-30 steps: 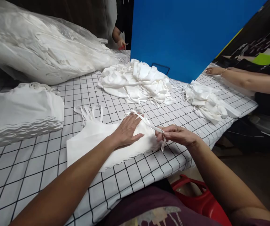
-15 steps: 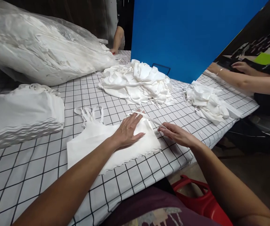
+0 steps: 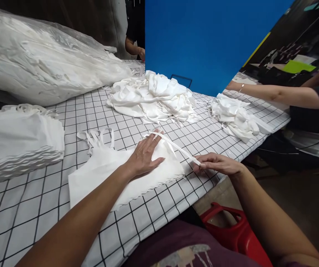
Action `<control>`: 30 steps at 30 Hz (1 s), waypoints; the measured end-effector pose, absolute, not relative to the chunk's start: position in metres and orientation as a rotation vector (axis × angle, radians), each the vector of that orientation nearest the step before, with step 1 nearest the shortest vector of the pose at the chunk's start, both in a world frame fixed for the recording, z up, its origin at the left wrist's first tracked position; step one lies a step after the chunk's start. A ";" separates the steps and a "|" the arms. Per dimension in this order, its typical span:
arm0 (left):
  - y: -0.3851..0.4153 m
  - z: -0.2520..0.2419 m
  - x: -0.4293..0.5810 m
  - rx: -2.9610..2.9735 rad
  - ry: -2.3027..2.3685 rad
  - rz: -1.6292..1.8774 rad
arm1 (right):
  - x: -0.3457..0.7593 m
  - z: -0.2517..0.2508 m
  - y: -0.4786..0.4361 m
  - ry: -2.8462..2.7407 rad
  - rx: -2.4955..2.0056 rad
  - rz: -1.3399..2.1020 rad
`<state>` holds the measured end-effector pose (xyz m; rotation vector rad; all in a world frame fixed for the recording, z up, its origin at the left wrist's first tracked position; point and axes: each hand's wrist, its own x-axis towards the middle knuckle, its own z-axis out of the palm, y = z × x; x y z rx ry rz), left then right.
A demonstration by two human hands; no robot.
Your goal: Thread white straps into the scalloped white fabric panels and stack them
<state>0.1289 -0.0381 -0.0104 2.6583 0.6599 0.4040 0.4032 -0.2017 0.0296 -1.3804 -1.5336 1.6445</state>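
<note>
A white strappy top (image 3: 92, 174) lies flat on the checked tablecloth before me, its lower edge wavy and thin straps looped at its upper left. My left hand (image 3: 145, 154) rests palm down on the top's right part, fingers spread. To the right, my right hand (image 3: 217, 164) pinches the end of a white strap (image 3: 177, 146) between thumb and fingers. The strap runs taut from beneath my left fingertips to that pinch, past the top's right edge. Whether more than one layer of cloth lies under my left palm I cannot tell.
A neat stack of white garments (image 3: 20, 137) stands at left, below a big clear bag (image 3: 45, 59) of white cloth. Crumpled white garments (image 3: 153, 96) lie at the back, a smaller heap (image 3: 234, 115) at right. Behind rises a blue board (image 3: 203, 40). A co-worker's arm (image 3: 281, 94) reaches in; a red stool (image 3: 231, 230) stands below.
My right hand has drawn the strap further right and toward me, so a longer stretch shows. My left hand stays on the top. The view has shifted slightly right.
</note>
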 end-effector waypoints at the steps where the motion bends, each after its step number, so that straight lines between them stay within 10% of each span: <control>1: -0.038 -0.010 0.129 2.657 0.663 0.400 | 0.405 0.030 -0.201 -1.584 -1.340 1.627; 30: -0.022 -0.004 0.115 2.368 0.653 0.791 | 0.311 0.035 -0.044 -0.918 -1.107 1.240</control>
